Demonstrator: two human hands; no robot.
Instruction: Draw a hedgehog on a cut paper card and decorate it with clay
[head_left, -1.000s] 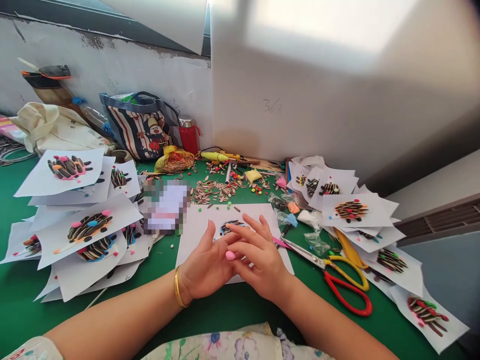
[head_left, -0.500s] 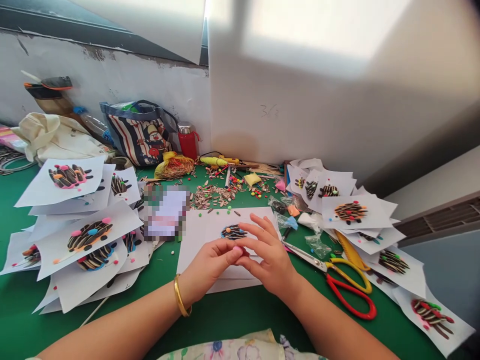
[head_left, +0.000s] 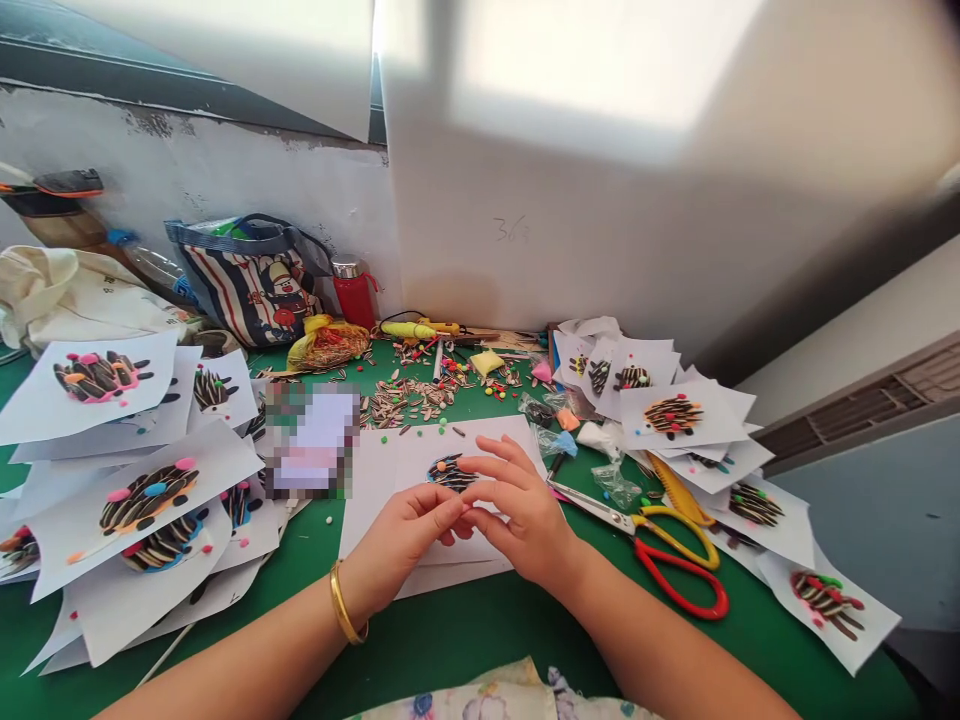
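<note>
My left hand (head_left: 420, 530) and my right hand (head_left: 525, 500) meet fingertip to fingertip above a white paper sheet (head_left: 375, 470). Thumb and forefinger of each are closed around a small lump of pink modelling clay, now almost wholly hidden by the fingers. The other fingers of my right hand are raised and spread. Just beyond the fingers, a hedgehog picture (head_left: 452, 472) made of striped sunflower seeds on blue clay lies on the sheet, partly covered by my right hand. Small green clay balls (head_left: 421, 434) dot the sheet's far edge.
Stacks of finished seed pictures stand left (head_left: 150, 500) and right (head_left: 675, 415). Scissors (head_left: 675, 560) lie right of my right hand, near bagged clay (head_left: 600, 437). Loose sunflower seeds (head_left: 409, 400), a blurred phone (head_left: 315, 440), a red flask (head_left: 354, 292) and a striped bag (head_left: 247, 280) are farther back.
The view has shifted, so the table's things appear farther left. My hands stay together over the paper; the pink clay, visible between my fingertips before, is now mostly covered by them.
</note>
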